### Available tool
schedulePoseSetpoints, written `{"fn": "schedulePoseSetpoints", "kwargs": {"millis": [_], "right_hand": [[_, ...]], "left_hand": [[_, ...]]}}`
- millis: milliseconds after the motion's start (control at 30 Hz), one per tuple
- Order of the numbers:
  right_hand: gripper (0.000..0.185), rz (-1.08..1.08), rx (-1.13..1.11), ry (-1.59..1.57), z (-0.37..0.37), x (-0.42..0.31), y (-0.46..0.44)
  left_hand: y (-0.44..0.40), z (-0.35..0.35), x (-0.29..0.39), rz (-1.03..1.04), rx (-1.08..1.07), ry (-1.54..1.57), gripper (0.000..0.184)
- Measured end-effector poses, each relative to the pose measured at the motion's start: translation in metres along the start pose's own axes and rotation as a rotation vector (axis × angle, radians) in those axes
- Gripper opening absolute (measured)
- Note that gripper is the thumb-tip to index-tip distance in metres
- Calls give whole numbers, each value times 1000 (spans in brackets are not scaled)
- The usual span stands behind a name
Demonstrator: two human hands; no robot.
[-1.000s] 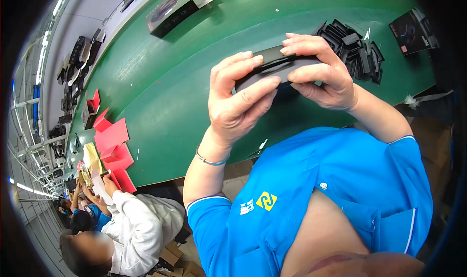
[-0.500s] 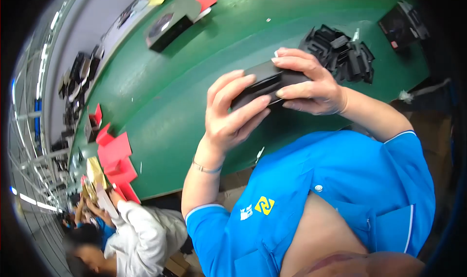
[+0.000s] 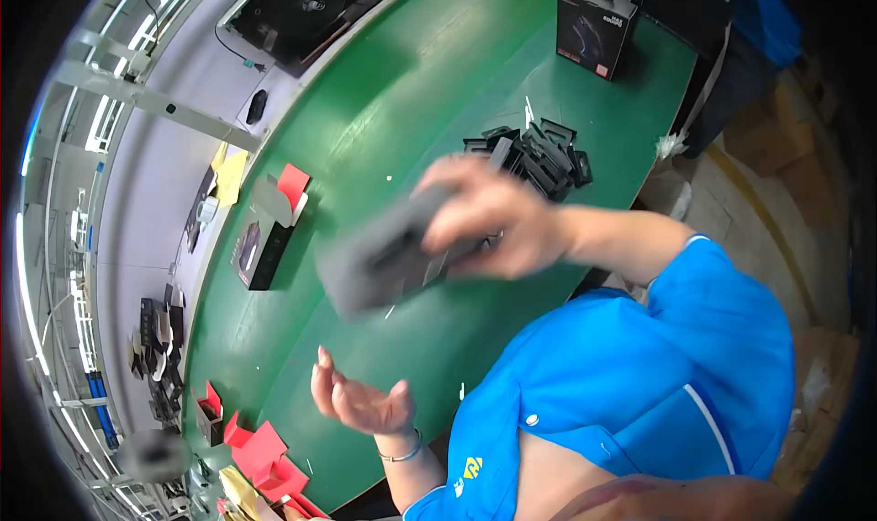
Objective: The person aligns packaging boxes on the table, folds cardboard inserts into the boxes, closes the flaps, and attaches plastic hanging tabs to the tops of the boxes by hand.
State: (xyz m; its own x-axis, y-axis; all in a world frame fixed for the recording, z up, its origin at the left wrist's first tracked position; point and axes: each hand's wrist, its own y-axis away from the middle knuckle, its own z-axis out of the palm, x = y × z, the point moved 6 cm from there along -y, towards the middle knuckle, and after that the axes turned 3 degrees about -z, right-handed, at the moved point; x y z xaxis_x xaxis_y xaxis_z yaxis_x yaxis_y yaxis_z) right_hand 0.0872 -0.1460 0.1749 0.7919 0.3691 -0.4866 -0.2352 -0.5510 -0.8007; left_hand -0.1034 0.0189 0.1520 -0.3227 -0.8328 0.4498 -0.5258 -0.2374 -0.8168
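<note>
My right hand [image 3: 501, 219] grips one end of a dark box [image 3: 365, 260] and holds it above the green table [image 3: 352, 338]. Motion blurs both the box and the hand. Below it my left hand [image 3: 361, 400], with a bracelet at the wrist, is open and holds nothing, palm up and fingers apart. Behind my right hand lies a heap of black tray-like pieces [image 3: 548, 160]. An open black box [image 3: 265, 256] with a red flap stands on the table to the left of the held box.
A printed black box [image 3: 589, 37] stands at the far right, near the table edge. Red opened cartons [image 3: 269, 457] lie at lower left. More black items [image 3: 160, 352] and a yellow sheet [image 3: 230, 175] rest along the pale surface at left.
Both hands were on the black box; my left hand has let go and lowered. My right hand carries the box leftward and down. The view has turned to the right.
</note>
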Motion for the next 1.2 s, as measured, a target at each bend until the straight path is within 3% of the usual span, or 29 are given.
{"fn": "schedulePoseSetpoints", "kwargs": {"millis": [67,100,167,200,233,267,367,500,567,633,667,733,767,800,867,900,967,1000,1033,1067,1133,1200], "right_hand": [[55,-74,293,158,-78,4,-6],[59,-47,339,478,-113,4,-6],[51,274,529,580,-168,40,10],[47,396,598,727,-194,68,24],[43,292,479,906,-218,94,43],[39,171,361,1038,-226,109,53],[42,309,391,1094,-245,147,97],[47,444,376,1139,-232,121,91],[50,280,350,1129,-223,104,80],[47,392,603,1033,-197,79,73],[47,395,603,1031,-174,70,64],[43,396,529,435,-119,70,46],[41,357,401,458,-88,63,33],[39,311,269,477,-58,58,21],[37,308,150,386,-17,57,13],[36,318,102,285,6,59,13],[31,424,-29,113,47,63,33],[30,455,-171,12,72,60,45],[29,490,-311,-73,92,55,57],[23,484,-403,-215,119,37,49],[17,598,-545,-331,146,32,59],[16,555,-565,-316,149,31,60]], "left_hand": [[1,-8,8,10,59,77,44],[3,-6,6,-27,15,15,43],[4,6,1,-132,-69,-73,40],[7,16,-3,-165,-108,-62,39],[9,25,-8,-202,-144,-55,38],[10,31,-8,-197,-164,-38,39],[13,47,-18,-175,-205,36,40],[0,42,-51,-158,-250,-18,40],[-20,22,-90,-157,-182,-242,40],[-42,10,-136,-175,-110,-424,41],[-50,12,-164,-233,-115,-496,49],[-60,32,-212,-123,-122,-725,61],[-62,45,-238,-148,-173,-782,72],[-67,56,-255,-107,-191,-845,68],[-82,72,-274,-252,-294,-899,64],[-83,77,-285,-141,-130,-986,59],[-83,81,-307,-153,58,-1021,52],[-83,88,-320,-207,-49,-1079,47],[-85,91,-329,-245,-41,-1095,43],[-88,84,-313,-148,38,-1224,41],[-89,81,-313,-130,53,-1127,41],[-85,82,-323,-147,32,-1131,40]]}}
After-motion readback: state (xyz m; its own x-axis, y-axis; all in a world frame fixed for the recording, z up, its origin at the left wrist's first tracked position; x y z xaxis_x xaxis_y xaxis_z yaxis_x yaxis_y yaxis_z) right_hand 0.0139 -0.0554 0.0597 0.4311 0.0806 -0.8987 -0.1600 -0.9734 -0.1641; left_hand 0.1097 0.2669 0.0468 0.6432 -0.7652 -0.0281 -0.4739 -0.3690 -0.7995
